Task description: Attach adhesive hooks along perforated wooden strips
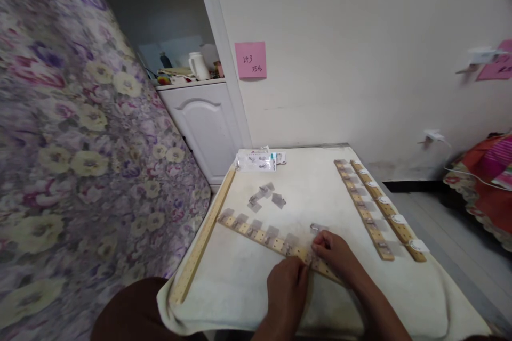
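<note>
A pale wooden strip with holes (pixel 256 235) lies slantwise across the table. Along it sit several small metal clips with clear plastic tabs (pixel 272 233). My left hand (pixel 287 282) is closed at the strip's near edge, its fingertips beside a clip. Just to the right, my right hand (pixel 335 251) bends over the strip with thumb and forefinger pinched together near that same clip. The fingers hide what either one grips. A loose clip with a clear tab (pixel 318 228) lies on the cloth beyond my right hand.
More loose clips (pixel 264 195) lie mid-table. Packaged clips (pixel 256 162) rest at the back left. A bare wooden strip (pixel 204 240) runs along the left edge. Two fitted strips lie at right, one with clear tabs (pixel 365 213), one with white pieces (pixel 394 217). A floral curtain (pixel 88 117) hangs left.
</note>
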`<state>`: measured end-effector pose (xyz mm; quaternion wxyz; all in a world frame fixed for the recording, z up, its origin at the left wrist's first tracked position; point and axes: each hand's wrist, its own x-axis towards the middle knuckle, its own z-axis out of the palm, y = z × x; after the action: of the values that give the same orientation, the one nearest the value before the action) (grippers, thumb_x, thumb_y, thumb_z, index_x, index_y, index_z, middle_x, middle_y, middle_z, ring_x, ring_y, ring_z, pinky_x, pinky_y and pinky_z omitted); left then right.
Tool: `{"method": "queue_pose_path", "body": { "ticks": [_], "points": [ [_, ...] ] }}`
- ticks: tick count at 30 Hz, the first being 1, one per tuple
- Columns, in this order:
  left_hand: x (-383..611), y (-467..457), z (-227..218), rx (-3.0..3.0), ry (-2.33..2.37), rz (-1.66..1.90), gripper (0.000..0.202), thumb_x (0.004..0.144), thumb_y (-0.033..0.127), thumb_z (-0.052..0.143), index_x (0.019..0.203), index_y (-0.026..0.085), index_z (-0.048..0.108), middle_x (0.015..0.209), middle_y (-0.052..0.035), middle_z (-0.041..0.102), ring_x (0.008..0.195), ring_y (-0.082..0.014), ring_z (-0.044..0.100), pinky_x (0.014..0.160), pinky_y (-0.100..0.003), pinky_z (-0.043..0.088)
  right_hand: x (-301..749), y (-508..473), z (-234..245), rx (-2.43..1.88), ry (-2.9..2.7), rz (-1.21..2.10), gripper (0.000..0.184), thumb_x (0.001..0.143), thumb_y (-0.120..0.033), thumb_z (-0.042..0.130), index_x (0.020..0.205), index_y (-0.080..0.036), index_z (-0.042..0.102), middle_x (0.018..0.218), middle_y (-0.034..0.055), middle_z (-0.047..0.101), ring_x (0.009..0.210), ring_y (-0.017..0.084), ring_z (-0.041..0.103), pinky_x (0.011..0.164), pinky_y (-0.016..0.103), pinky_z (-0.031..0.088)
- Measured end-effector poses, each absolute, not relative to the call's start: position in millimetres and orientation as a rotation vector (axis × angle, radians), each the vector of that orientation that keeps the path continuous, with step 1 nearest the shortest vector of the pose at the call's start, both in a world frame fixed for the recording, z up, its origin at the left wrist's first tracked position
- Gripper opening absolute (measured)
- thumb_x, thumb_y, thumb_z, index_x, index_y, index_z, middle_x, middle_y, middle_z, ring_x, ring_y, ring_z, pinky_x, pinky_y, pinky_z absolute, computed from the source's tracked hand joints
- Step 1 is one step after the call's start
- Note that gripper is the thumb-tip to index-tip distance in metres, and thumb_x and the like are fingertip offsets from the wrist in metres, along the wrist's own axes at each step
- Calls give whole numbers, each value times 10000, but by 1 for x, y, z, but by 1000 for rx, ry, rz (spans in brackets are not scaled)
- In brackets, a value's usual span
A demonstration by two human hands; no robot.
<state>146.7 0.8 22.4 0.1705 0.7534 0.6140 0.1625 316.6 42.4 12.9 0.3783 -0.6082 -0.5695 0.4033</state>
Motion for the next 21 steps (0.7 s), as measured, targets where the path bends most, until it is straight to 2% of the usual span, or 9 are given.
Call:
{"method": "queue_pose_path", "body": {
  "ticks": [10,21],
  "points": [
    [147,3,21,2153,1778,457,272,921,317,379,763,228,583,748,2,681,706,-158,606,590,-264,283,315,43,12,-1571,-1427,1035,52,679,-238,570,668,-187,559,597,-24,548,595,151,508,565,258,369],
    [147,1,23,2146,1754,458,273,919,320,376,772,230,588,768,-4,684,717,-163,610,601,-263,302,315,42,12,-1621,-1446,998,57,681,-240,576,654,-191,568,592,-23,571,592,150,527,581,256,379]
  ]
}}
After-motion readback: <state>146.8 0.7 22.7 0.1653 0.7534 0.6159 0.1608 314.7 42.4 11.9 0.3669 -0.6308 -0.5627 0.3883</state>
